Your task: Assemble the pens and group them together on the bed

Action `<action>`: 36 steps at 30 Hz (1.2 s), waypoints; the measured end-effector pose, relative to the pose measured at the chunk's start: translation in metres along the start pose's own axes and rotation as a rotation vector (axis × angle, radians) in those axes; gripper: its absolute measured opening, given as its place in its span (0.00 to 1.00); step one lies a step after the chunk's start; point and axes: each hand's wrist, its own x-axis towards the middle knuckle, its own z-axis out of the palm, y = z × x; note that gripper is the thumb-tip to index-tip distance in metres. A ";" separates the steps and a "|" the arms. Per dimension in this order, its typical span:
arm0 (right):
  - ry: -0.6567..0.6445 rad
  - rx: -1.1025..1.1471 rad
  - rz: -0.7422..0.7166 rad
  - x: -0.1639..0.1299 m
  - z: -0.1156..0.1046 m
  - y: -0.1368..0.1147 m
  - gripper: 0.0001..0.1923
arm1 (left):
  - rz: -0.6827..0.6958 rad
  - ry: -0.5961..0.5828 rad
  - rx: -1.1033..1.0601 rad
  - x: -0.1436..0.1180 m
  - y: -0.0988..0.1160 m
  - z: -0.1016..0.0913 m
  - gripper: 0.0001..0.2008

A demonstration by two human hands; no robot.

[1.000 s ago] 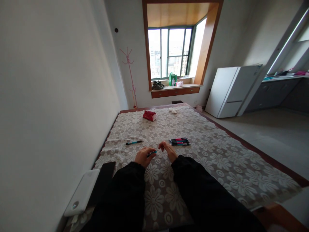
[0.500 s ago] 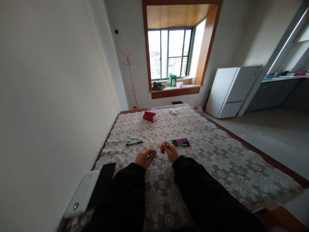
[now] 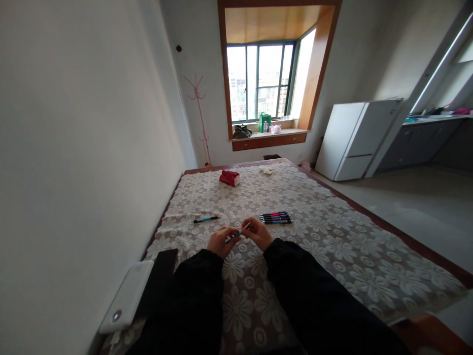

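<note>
My left hand is closed around a blue pen barrel, which slants up to the right. Between the fingertips of my right hand is a thin whitish pen refill, its lower end meeting the barrel's upper end. Fingers cover parts of both pieces, so I cannot tell whether the refill is inside the barrel. Just past my right hand lies a row of several pens in black, blue and pink. Beyond my left hand rests a single blue and black pen.
A flower-patterned cloth covers the table. Toward its far end sit a red tissue pack and a small white item. At the near left, a white power bank lies beside a dark flat object, against the wall.
My right hand has moved slightly left and turned, bringing the refill to the blue barrel's end. A gap separated them before. My left hand has barely moved.
</note>
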 end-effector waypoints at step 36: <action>0.144 -0.026 -0.065 -0.001 -0.001 -0.002 0.14 | 0.041 0.087 0.076 0.002 0.001 -0.004 0.08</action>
